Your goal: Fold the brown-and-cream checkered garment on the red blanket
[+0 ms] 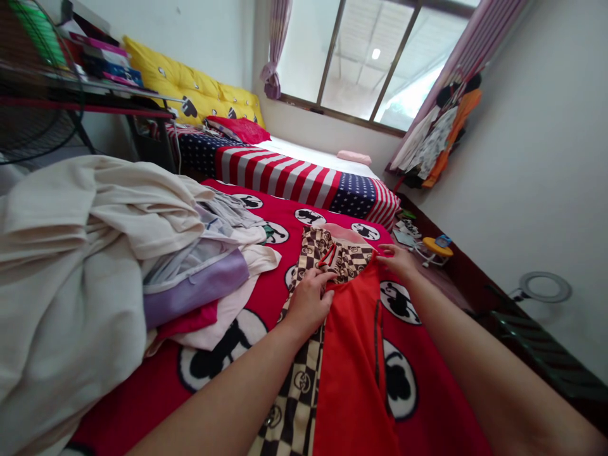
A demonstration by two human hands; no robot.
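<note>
A pair of trousers [354,354], one leg plain red and the other in a brown-and-cream checked print, lies lengthwise in front of me. Its gathered waist, with a red-edged drawstring, points away from me. My left hand [311,299] rests on the checked part just below the waist, thumb and forefinger apart. At the right corner of the waistband, my right hand [398,261] has its fingertips closed on the red edge. Behind the waist, a piece of pink cloth [344,233] partly shows.
A heap of clothes [104,221], cream, grey and lilac, covers the left of the red patterned blanket [256,253]. Beyond it stands a bed with a flag-print cover [285,171]. A fan [38,82] and a desk are at left; a yellow stool [437,247] and ring light [546,287] at right.
</note>
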